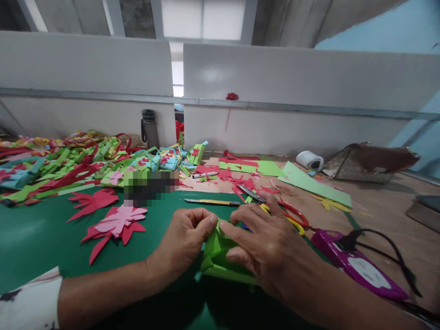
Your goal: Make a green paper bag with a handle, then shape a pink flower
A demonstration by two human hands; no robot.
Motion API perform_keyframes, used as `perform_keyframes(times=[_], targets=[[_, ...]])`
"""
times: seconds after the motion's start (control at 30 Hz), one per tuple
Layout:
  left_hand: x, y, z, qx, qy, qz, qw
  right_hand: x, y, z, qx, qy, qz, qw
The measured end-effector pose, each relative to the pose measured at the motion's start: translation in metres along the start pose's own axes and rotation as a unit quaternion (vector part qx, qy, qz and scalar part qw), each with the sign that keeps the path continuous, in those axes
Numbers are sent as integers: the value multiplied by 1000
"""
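Observation:
A green paper box (220, 263), open at the top, is held above the dark green mat (165, 293). My left hand (182, 243) pinches its upper left corner between thumb and forefinger. My right hand (264, 243) grips the same rim from the right, its index fingertip close to the left thumb and its thumb over the box opening. Behind the hands lie a yellow craft knife (213, 202) and scissors with red and yellow handles (294, 215), partly hidden by my right hand. Pink and red paper flowers (120, 221) rest on the mat at left.
Cut paper pieces and small paper baskets (68, 167) pile up at back left, near a dark bottle (149, 128). Light green sheets (312, 185) lie at back right. A purple power strip (357, 266) with a black cable and a brown bag (374, 162) are on the right.

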State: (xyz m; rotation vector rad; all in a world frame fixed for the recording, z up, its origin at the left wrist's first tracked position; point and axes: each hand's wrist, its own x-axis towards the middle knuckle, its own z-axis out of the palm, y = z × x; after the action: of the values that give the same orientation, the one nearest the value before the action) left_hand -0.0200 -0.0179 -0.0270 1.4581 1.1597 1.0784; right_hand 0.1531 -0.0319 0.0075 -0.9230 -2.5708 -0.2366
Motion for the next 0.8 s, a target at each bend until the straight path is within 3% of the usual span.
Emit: perform_keyframes(times=[0.13,0.27,0.57,0.8], targets=[[-3,8,2,14,23,26,999,2,2,-11,158,-4,105,982],[-8,12,3,17,36,57,998,6,4,-13,225,0,185,957],[-15,10,2,47,33,115,992,11,5,-13,337,-7,246,909],[-15,10,1,96,25,136,986,9,3,-4,282,46,223,932]])
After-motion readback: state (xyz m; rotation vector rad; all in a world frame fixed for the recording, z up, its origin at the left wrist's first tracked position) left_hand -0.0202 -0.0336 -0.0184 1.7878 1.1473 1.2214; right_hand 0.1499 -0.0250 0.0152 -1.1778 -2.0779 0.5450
